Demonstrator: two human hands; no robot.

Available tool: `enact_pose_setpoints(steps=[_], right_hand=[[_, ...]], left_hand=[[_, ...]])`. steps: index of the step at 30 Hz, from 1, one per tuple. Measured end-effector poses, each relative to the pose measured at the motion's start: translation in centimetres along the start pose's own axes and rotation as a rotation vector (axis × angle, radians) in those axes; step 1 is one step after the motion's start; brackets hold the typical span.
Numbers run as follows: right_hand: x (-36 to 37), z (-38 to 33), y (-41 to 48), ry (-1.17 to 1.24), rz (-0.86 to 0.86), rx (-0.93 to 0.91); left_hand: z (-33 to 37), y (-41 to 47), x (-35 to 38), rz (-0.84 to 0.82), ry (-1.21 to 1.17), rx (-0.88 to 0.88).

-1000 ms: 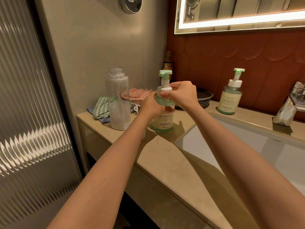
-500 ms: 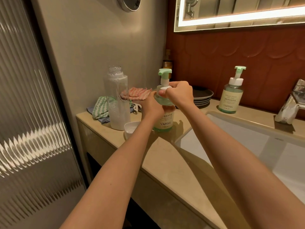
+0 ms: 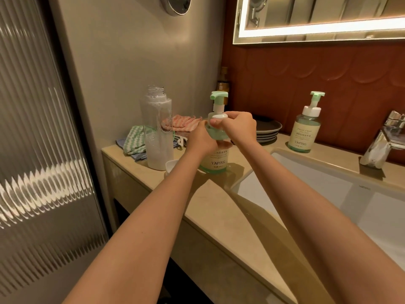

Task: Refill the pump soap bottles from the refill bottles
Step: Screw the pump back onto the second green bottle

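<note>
the beige tabletop (image 3: 210, 207) runs along the left of the white sink (image 3: 328, 194), and both your bare forearms reach out over it toward its far end. the clear refill bottle (image 3: 158, 137) stands upright and uncapped near the wall, with foam clinging inside and a pale layer at its bottom. just to its right, between it and the sink corner, the near pump bottle (image 3: 215, 160) stands on the tabletop. its cream label reads "yaping", and the smaller lines above are partly hidden. a second pump bottle (image 3: 304, 132) with the same "yaping" label stands well apart behind the sink, untouched. your left hand (image 3: 201, 139) comes in from the left, wrapped round the near bottle's shoulder, its grip clamped on the body. your right hand (image 3: 240, 128) comes from the right, knuckles up, with fingers and thumb curled round the white pump collar (image 3: 218, 116) and its grip clamped there. the green pump head (image 3: 219, 95) rises above both hands. a small white cap (image 3: 170, 166) sits by the refill bottle's base, half hidden by your left forearm.
</note>
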State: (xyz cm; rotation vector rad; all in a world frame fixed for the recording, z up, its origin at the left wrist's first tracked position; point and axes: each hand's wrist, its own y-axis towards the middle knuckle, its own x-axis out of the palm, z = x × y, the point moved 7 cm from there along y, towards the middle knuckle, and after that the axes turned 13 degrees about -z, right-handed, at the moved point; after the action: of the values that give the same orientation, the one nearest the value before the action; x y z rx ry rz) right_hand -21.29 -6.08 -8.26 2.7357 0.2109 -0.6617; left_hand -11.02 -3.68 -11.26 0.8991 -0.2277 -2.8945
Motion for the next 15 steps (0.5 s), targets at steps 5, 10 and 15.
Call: enact_pose_setpoints(steps=[5, 10, 15], right_hand=[[-0.6, 0.0, 0.2, -0.110, 0.049, 0.050], [-0.9, 1.0, -0.3, 0.201, -0.125, 0.027], [-3.5, 3.6, 0.3, 0.438, -0.228, 0.130]], left_hand=[[-0.1, 0.2, -0.2, 0.059, 0.069, -0.013], [0.3, 0.3, -0.2, 0.085, 0.116, -0.040], [2.6, 1.3, 0.8, 0.042, 0.124, -0.023]])
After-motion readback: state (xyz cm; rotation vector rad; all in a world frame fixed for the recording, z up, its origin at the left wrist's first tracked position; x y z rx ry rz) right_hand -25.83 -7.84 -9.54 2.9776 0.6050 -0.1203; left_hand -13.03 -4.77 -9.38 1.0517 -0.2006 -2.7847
